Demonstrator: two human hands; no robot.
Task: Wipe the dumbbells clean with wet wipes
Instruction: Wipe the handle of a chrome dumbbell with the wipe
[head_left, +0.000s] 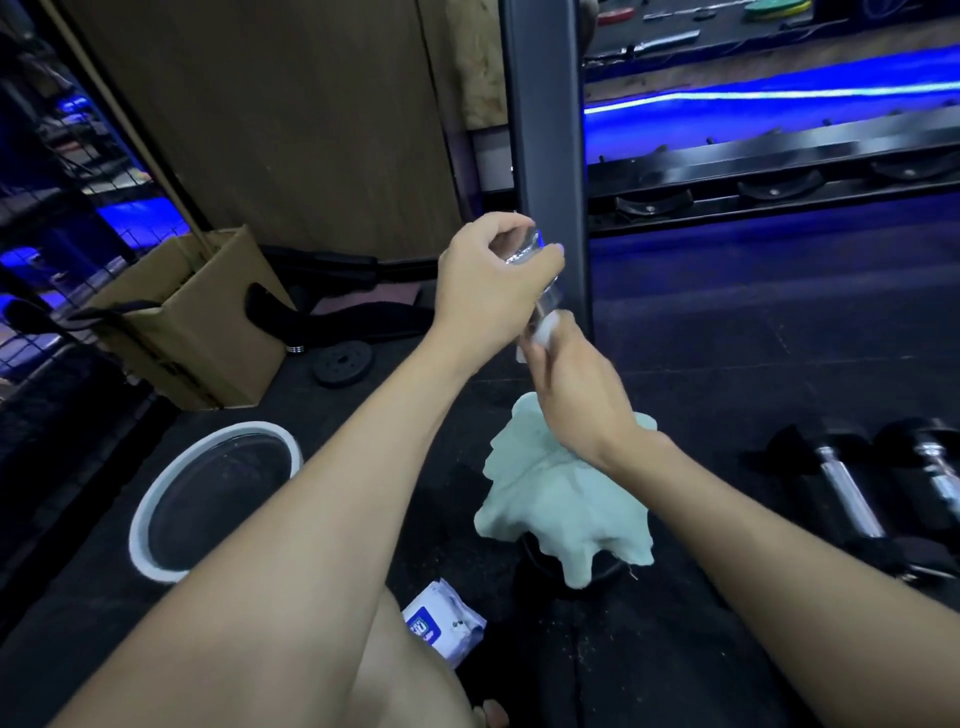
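Note:
A dumbbell stands upright on the floor in front of me; its chrome bar (550, 297) shows between my hands. My left hand (493, 291) grips the bar's top end. My right hand (576, 395) grips the bar lower down, with a white wet wipe (546, 328) wrapped around it under the fingers. A pale green cloth (561, 499) hangs below my right hand and covers the dumbbell's lower end. Two more dumbbells (852, 493) with black ends lie on the floor at the right. The wet wipe pack (447, 623) lies near my knee.
A white basin (150, 499) holding water sits at the left. Behind it are a cardboard box (192, 322) and a small black weight plate (343, 364). A dark rack post (550, 130) rises just behind my hands, with a rack shelf (779, 171) at the right.

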